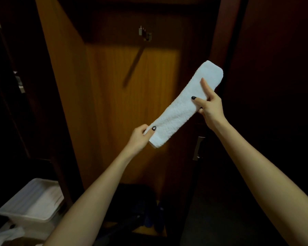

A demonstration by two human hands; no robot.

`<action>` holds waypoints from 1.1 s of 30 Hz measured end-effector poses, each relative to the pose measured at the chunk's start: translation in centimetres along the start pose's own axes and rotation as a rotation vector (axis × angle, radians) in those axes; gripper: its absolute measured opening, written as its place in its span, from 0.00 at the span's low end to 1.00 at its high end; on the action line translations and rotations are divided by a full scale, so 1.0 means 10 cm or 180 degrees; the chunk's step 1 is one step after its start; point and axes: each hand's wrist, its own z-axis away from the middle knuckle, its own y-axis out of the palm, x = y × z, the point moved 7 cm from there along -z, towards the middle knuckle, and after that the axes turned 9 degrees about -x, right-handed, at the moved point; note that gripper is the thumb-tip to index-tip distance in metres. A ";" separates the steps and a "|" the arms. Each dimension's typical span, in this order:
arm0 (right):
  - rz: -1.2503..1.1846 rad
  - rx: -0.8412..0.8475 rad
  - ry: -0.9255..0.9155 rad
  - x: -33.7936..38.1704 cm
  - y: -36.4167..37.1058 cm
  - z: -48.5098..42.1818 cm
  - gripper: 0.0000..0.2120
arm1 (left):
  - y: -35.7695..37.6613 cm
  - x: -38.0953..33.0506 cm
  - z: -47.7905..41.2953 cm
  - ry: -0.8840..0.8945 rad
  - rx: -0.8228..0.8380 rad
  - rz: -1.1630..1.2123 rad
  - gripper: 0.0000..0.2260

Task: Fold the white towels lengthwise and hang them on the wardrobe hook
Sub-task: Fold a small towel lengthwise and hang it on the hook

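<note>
While held mid-frame, white terry towel point(182, 107) is a folded long strip, axis lower-left to upper-right; left hand point(139, 137) pinches low end, right hand point(209, 105) pinches w/ thumb nr top. Metal hook point(146, 34) upper centre on wood panel.

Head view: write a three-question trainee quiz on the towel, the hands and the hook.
1. True or false: the white towel already hangs on the wardrobe hook.
2. The left hand and the right hand both hold the towel. Which one pinches its lower end? A. left B. right C. both
3. Fill in: the plastic bin sits at the picture's lower ____.

Key
1. False: the towel is folded into a long strip and held in the air, below the hook.
2. A: the right hand grips higher up.
3. Left.
</note>
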 end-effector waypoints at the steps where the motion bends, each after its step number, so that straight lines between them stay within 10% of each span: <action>1: -0.0010 -0.0040 -0.0041 0.01 -0.01 0.00 0.32 | -0.02 -0.03 -0.03 0.0045 -0.0033 0.0052 0.12; 5: -0.0042 -0.0171 -0.0196 0.13 -0.06 -0.04 0.36 | -0.24 -0.15 -0.14 0.0204 -0.0133 0.0652 0.04; 8: 0.0044 -0.0260 -0.0254 0.25 -0.13 -0.11 0.36 | -0.38 -0.14 -0.28 -0.0087 0.0283 0.1178 0.16; 16: 0.0296 -0.0255 -0.0400 0.38 -0.10 -0.29 0.30 | -0.76 -0.29 -0.72 -0.0305 0.0666 0.0595 0.17; 24: 0.0332 -0.0073 -0.0639 0.60 0.20 -0.74 0.12 | -1.35 -0.58 -1.46 0.0244 -0.0886 0.0893 0.15; 33: 0.0654 -0.0134 -0.1394 0.79 0.82 -1.55 0.10 | -2.11 -1.19 -2.58 0.1059 -0.1226 0.0454 0.17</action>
